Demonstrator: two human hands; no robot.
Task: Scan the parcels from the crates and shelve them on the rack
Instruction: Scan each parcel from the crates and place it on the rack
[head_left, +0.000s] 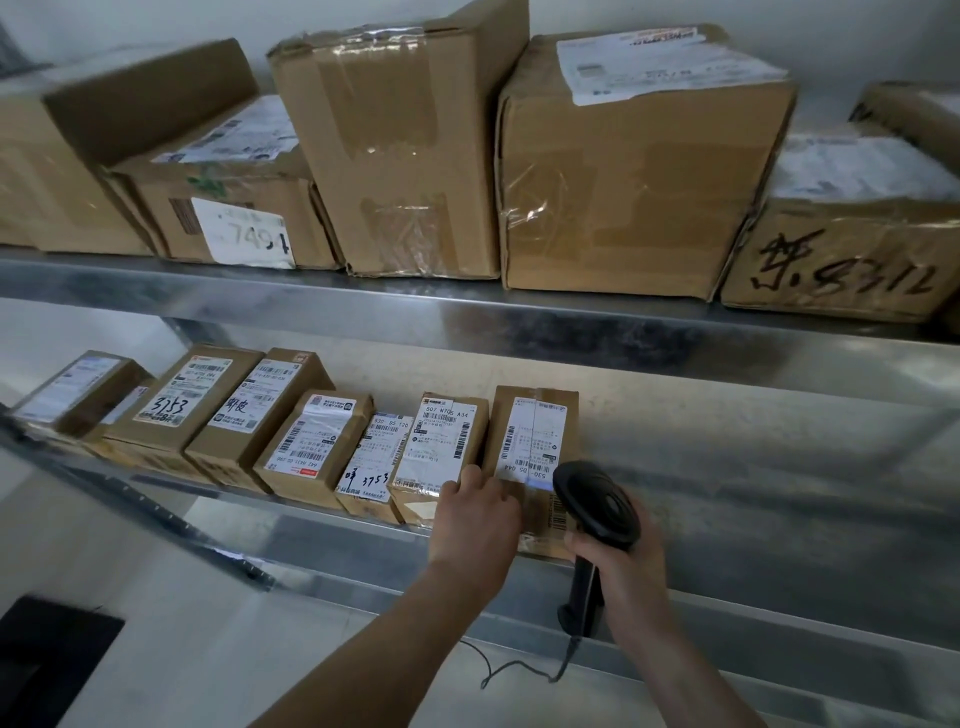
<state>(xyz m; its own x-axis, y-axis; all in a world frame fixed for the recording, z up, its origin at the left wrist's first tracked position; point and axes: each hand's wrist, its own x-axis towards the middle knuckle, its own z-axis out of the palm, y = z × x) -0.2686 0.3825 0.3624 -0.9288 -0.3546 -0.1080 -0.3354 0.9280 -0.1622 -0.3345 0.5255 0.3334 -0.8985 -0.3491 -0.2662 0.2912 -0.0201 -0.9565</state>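
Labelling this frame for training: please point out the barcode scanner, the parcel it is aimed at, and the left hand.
barcode scanner (597, 501): head view, on its black head.
parcel (535, 431): head view, on its white label.
left hand (475, 512): head view, on its back.

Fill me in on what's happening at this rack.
A person is scanning and shelving parcels. The right hand grips a black corded scanner, aimed at the label of the rightmost parcel on the lower shelf. The left hand rests on that parcel's near end, fingers curled at its edge. It stands last in a row of small labelled boxes; bigger cartons fill the upper shelf.
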